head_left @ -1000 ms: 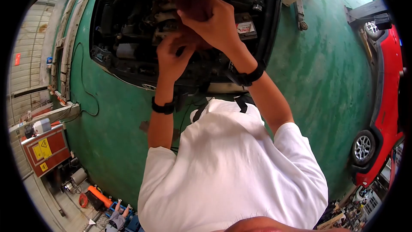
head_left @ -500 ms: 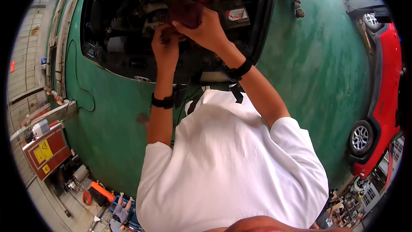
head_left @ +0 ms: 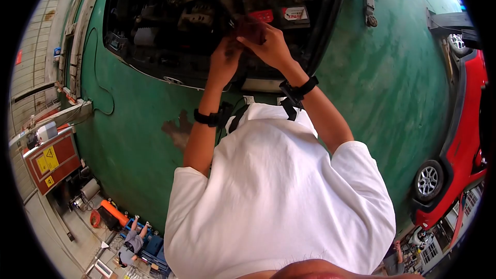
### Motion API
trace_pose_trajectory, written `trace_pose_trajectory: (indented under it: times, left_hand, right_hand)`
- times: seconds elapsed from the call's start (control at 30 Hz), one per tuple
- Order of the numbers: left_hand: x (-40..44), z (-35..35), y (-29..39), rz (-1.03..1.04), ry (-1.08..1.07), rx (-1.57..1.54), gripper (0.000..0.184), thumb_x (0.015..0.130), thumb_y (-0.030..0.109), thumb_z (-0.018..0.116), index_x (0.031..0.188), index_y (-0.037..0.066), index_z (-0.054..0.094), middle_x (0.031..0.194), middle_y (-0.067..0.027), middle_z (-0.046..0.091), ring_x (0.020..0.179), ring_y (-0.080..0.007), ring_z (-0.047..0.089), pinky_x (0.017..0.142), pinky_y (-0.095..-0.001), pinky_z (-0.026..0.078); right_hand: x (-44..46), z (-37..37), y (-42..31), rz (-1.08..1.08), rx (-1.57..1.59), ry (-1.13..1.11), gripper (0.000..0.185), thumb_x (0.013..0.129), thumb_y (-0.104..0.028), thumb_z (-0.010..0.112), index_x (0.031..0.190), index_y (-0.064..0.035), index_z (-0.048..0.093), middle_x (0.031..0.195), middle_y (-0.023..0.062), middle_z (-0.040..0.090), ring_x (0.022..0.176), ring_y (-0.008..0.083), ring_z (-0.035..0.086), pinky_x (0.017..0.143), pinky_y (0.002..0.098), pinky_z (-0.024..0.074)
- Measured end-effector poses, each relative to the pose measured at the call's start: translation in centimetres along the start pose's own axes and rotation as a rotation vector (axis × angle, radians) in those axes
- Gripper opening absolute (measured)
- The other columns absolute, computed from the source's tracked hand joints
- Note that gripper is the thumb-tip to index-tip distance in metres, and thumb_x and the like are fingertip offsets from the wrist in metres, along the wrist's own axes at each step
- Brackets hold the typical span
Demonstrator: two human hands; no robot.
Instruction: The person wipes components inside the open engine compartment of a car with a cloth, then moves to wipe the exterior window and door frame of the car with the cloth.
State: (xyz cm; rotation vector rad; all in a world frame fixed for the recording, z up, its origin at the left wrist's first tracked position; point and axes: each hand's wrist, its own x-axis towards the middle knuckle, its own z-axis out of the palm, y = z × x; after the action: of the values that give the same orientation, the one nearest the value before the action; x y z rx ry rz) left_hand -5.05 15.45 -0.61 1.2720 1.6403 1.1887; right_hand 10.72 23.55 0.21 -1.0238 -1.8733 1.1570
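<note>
A dark red cloth is bunched in my right hand, whose thumb and fingers are closed on it. Right beside it, my left hand has its fingers curled close to the cloth. What those fingers hold is lost in the shadow. Both hands are over the front part of an open engine bay. Behind them lies the engine, partly in the dark. To the right of the cloth sits a car battery with a red and white label.
The car's front edge runs between me and the engine bay. A red car stands at the right on the green floor. Lower left are a red-brown cabinet and another person. A lift arm is at upper right.
Both hands and the cloth have moved right and nearer to me, away from the engine's middle. The battery's label shows more fully. The whole view has shifted slightly.
</note>
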Motion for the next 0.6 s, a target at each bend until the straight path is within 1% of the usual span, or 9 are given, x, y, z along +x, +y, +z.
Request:
trace_pose_trajectory:
  times: [0.03,0.1,0.13,0.2,0.27,0.33,0.4,0.5,0.6]
  left_hand:
    - [-0.1,-0.1,0.7,0.006,0.020,-0.020,0.023,0.094,0.008,0.062,0.115,0.000,0.060,0.100,-0.0052,0.068,0.092,-0.0104,0.061,0.080,-0.0246,0.046]
    - [-0.2,-0.4,2.3,0.053,0.094,-0.076,0.024,0.095,0.009,0.062,0.117,0.000,0.060,0.101,-0.0048,0.068,0.093,-0.0104,0.061,0.082,-0.0245,0.046]
    - [-0.2,-0.6,3.3,0.103,0.165,-0.128,0.025,0.095,0.009,0.063,0.118,0.000,0.061,0.103,-0.0044,0.068,0.095,-0.0103,0.060,0.083,-0.0243,0.046]
    - [0.3,-1.0,5.2,0.156,0.220,-0.126,0.027,0.096,0.012,0.065,0.119,0.000,0.059,0.106,-0.0048,0.066,0.091,-0.0086,0.061,0.080,-0.0233,0.049]
    - [1.1,-1.0,7.0,0.348,0.354,-0.134,0.028,0.096,0.012,0.065,0.120,0.000,0.059,0.106,-0.0057,0.066,0.093,-0.0089,0.061,0.081,-0.0232,0.049]
    - [1.6,-0.9,7.8,0.302,0.360,-0.072,0.029,0.096,0.013,0.064,0.121,0.000,0.058,0.109,-0.0070,0.066,0.096,-0.0095,0.060,0.083,-0.0234,0.048]
    - [2.4,-0.1,7.1,0.325,0.306,-0.253,0.030,0.097,0.014,0.063,0.123,0.000,0.058,0.112,-0.0086,0.067,0.099,-0.0110,0.060,0.084,-0.0246,0.048]
    - [1.7,1.3,6.1,0.191,0.393,-0.160,0.032,0.097,0.014,0.062,0.124,-0.001,0.058,0.114,-0.0091,0.067,0.100,-0.0121,0.061,0.086,-0.0255,0.048]
    - [0.6,2.7,4.4,0.110,0.381,-0.243,0.033,0.097,0.014,0.062,0.125,-0.003,0.058,0.114,-0.0093,0.067,0.100,-0.0126,0.061,0.086,-0.0262,0.048]
  right_hand:
    - [0.4,-0.1,-0.5,-0.003,0.000,-0.002,0.037,0.079,-0.027,0.080,0.107,-0.0032,0.070,0.097,0.0163,0.068,0.082,0.0331,0.067,0.073,0.0374,0.0532]
    - [1.3,-0.1,-2.2,-0.270,0.076,0.187,0.034,0.078,-0.026,0.079,0.105,-0.0069,0.071,0.095,0.0133,0.069,0.081,0.0328,0.066,0.072,0.0376,0.0532]
    - [1.9,-0.4,-3.6,-0.268,0.078,0.182,0.034,0.078,-0.026,0.079,0.105,-0.0069,0.071,0.095,0.0133,0.069,0.081,0.0328,0.066,0.072,0.0376,0.0532]
    - [2.9,-0.9,-6.4,-0.466,0.078,0.326,0.034,0.076,-0.020,0.077,0.108,-0.0101,0.071,0.101,0.0121,0.068,0.083,0.0335,0.066,0.073,0.0388,0.0539]
    - [4.1,-0.2,-6.5,-0.477,0.056,0.299,0.036,0.075,-0.016,0.075,0.110,-0.0107,0.070,0.106,0.0124,0.067,0.084,0.0342,0.066,0.073,0.0398,0.0542]
    - [4.5,-0.3,-6.8,-0.490,0.038,0.270,0.039,0.074,-0.012,0.074,0.112,-0.0113,0.068,0.110,0.0128,0.065,0.085,0.0349,0.066,0.074,0.0409,0.0544]
    - [4.0,-0.6,-7.0,-0.433,0.011,0.267,0.043,0.074,-0.007,0.069,0.117,-0.0117,0.065,0.116,0.0139,0.062,0.086,0.0373,0.065,0.073,0.0423,0.0548]
    - [3.1,-0.6,-5.3,-0.409,0.013,0.229,0.044,0.075,-0.006,0.068,0.118,-0.0107,0.064,0.113,0.0151,0.063,0.086,0.0391,0.065,0.072,0.0431,0.0548]
    - [1.8,-0.6,-3.5,-0.337,0.065,0.170,0.044,0.075,-0.005,0.068,0.119,-0.0098,0.064,0.111,0.0165,0.063,0.086,0.0407,0.064,0.072,0.0440,0.0543]
